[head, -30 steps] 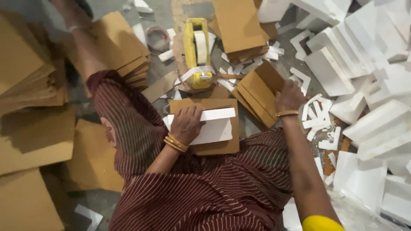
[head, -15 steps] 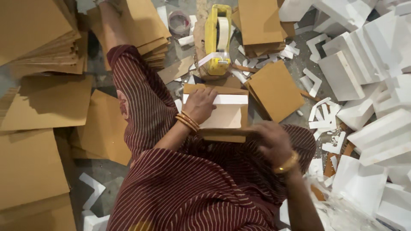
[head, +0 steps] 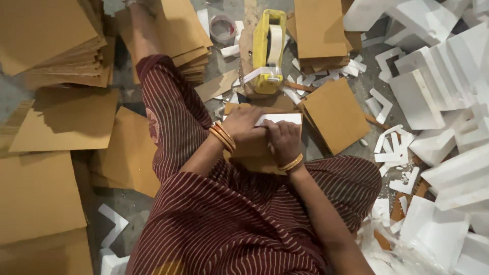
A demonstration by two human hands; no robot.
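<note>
Both hands press flat, fingers spread, on one white foam piece [head: 279, 119]: left hand [head: 243, 124] beside right hand [head: 284, 141], atop cardboard [head: 254, 153].

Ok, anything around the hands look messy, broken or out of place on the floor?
Yes: broken white foam offcuts lie scattered over the grey floor right of the brown cardboard box under the left hand and right hand. More scraps surround the yellow tape dispenser.
</note>
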